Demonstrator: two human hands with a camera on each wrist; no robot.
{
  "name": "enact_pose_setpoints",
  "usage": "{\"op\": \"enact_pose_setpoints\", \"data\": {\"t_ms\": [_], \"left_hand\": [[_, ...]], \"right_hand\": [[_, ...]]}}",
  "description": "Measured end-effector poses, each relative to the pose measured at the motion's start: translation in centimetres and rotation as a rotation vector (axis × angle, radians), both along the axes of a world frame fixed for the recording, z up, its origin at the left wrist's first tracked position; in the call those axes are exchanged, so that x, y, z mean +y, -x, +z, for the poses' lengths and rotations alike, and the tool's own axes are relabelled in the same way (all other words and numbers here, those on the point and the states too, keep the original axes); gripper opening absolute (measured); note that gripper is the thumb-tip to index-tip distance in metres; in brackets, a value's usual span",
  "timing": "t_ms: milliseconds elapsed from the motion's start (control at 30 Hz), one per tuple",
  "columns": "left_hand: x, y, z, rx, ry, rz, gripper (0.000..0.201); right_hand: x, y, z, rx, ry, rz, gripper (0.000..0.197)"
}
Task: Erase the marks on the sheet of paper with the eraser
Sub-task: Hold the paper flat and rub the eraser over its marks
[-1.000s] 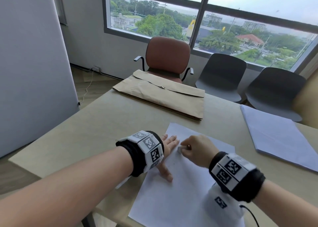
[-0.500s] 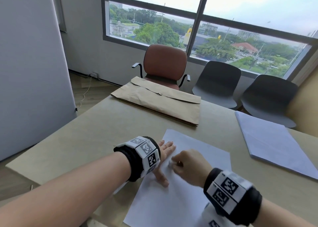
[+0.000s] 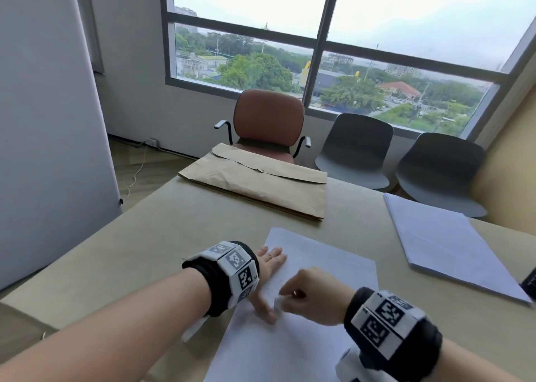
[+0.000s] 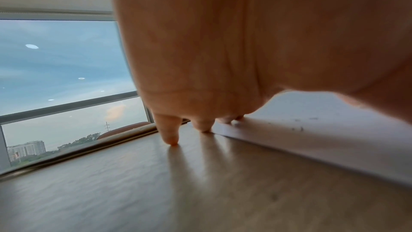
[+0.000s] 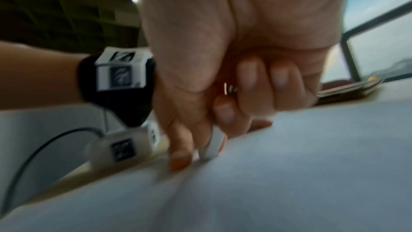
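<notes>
Eraser (image 3: 277, 304) first: small, pale, pinched in the curled fingers of the right hand (image 3: 311, 297), its lower end down on the sheet of paper (image 3: 327, 268) and almost touching the left thumb. The right wrist view is smeared with motion blur, so I judge a rubbing stroke to be under way. Over the last second the eraser has slid along the page toward the person, from beside the left fingertips down to the thumb, and the sheet's far corner sits where it sat. That tells me the erasing is working down the left side of the page.

Beside it, the left hand (image 3: 268, 268) lies flat with fingers spread and straight, holding nothing, pressing the sheet's left edge onto the table (image 3: 145, 236); two outer fingertips land on bare wood. Dark specks (image 4: 298, 128) dot the paper near it, crumbs or leftover marks, I cannot tell which.

Farther out: a stack of white paper (image 3: 452, 245) to the right, a brown envelope (image 3: 258, 184) at the far edge, then a red-brown chair (image 3: 269, 117), two grey ones and the window.
</notes>
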State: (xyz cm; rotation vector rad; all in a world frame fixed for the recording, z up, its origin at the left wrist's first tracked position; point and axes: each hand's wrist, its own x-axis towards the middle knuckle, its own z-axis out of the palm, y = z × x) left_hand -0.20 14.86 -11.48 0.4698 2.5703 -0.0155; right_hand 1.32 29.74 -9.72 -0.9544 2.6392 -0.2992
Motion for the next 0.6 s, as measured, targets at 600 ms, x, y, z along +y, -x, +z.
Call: {"op": "enact_pose_setpoints", "data": {"t_ms": [600], "left_hand": [[4.0, -5.4, 0.9, -0.105, -0.005, -0.381, 0.084]], "right_hand": [[6.0, 2.3, -1.1, -0.711, 1.155, -1.210, 0.028]]}}
